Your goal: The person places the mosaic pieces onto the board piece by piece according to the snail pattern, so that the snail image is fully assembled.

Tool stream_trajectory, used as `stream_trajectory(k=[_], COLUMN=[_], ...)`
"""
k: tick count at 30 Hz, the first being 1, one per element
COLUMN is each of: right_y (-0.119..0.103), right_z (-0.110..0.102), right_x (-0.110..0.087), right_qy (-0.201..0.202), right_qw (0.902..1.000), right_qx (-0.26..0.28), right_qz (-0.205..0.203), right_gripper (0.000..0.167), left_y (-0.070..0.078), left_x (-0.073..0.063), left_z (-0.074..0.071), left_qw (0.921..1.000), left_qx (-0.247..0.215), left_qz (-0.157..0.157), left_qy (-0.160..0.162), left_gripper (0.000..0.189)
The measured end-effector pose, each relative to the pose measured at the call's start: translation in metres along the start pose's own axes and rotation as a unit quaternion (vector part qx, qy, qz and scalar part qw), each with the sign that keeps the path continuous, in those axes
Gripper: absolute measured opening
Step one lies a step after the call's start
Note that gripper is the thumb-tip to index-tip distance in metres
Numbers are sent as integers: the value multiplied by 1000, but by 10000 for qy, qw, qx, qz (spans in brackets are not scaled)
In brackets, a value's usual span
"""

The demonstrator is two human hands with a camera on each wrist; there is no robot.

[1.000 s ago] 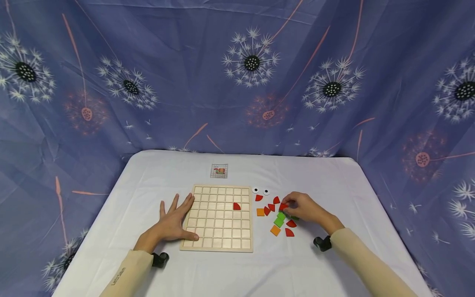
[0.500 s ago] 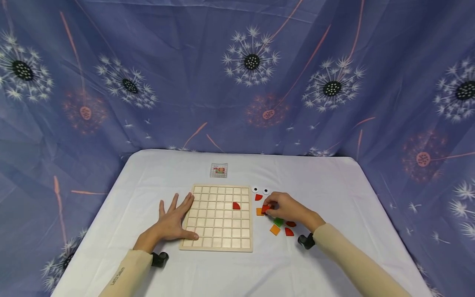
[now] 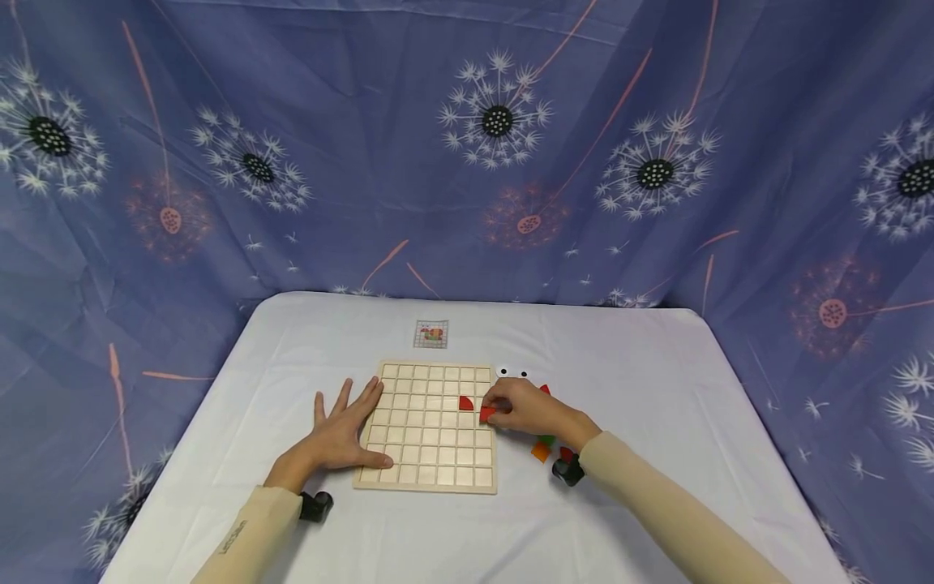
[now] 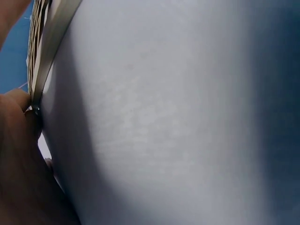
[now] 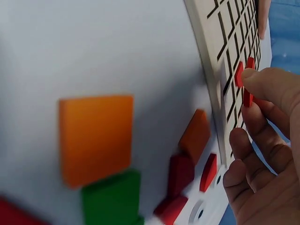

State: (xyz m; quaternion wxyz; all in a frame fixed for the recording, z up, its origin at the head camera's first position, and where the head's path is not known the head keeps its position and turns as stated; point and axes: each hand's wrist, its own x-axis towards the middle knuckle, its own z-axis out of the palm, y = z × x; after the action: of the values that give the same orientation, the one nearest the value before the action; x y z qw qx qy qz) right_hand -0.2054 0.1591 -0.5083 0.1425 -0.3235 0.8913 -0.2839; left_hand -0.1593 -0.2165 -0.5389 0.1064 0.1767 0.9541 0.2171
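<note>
My right hand (image 3: 527,407) pinches a red quarter-circle tile (image 5: 248,83) between thumb and fingers, over the right edge of the wooden grid board (image 3: 425,489). Just left of those fingertips, another red quarter-circle (image 3: 465,403) lies in a cell of the board. My left hand (image 3: 338,436) rests on the board's left edge with its fingers spread and straight, the thumb across the lower left corner. In the left wrist view, part of the left hand (image 4: 23,159) shows beside the board's edge.
Right of the board lie orange squares (image 5: 96,140), green tiles (image 5: 112,199), several red tiles (image 5: 208,172) and two white eye discs (image 3: 503,371), partly hidden by the right hand. A small picture card (image 3: 431,334) lies behind the board on the white-covered table (image 3: 306,337).
My right hand has taken a red tile from the pile and carried it left to the board's right edge. The left hand stays in place.
</note>
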Motion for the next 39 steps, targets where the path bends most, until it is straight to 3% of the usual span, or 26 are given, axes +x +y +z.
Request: stream_trajectory(k=[8,24,39], right_y=[-5,-2,-3], right_z=[7,14,16], right_x=[13,27,32], right_qy=[66,103,138], right_qw=[9999,9996,9995], right_qx=[-12,-277,-292], right_qz=[-146,33,-73], right_gripper=[18,20,21], left_y=[5,8,7], left_x=[6,19,23], left_z=[-3,-10,-8], left_qw=[9999,9993,9996], left_qx=[-34,298,126], left_qz=[-123,-108,-119], left_qy=[-87,-208,-244], left_gripper=[136,135,134])
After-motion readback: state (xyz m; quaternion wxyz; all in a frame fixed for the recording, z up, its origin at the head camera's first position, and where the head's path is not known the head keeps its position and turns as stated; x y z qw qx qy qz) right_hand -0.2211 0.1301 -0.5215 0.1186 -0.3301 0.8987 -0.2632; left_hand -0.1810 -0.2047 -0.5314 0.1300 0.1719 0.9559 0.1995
